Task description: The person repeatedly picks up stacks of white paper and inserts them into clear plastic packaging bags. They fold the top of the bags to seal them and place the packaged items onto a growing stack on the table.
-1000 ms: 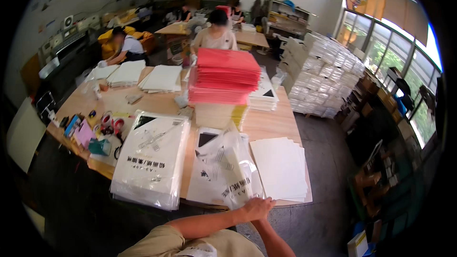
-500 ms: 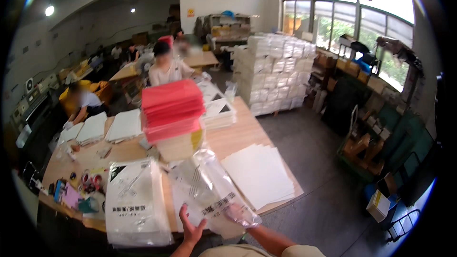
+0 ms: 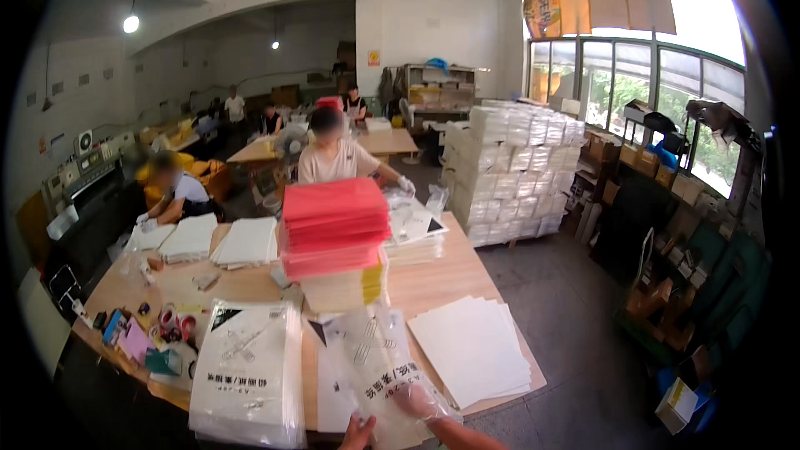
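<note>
A clear printed plastic bag (image 3: 367, 342) lies slanted in front of me, its mouth toward my body. My right hand (image 3: 417, 404) is inside the mouth, showing through the film with its fingers reaching forward, somewhat blurred. At the bag's near left edge, my left hand (image 3: 358, 433) pinches the film between thumb and fingers. Beneath the bag, a printed white sheet (image 3: 333, 396) shows partly. To the left lies a stack of similar printed bags (image 3: 246, 375). White paper sheets (image 3: 471, 350) are fanned out on the right.
Beyond the bag stands a tall stack of red packs (image 3: 333, 225) over pale ones. Tape rolls and small tools (image 3: 175, 325) lie at the table's left. A co-worker (image 3: 333, 158) stands across the table (image 3: 450, 271). Wrapped bundles (image 3: 517, 171) are piled behind.
My view has tilted up, so the scene sits lower. My left hand, fingers apart before, has closed on the bag's edge. The co-worker across the table has straightened somewhat.
</note>
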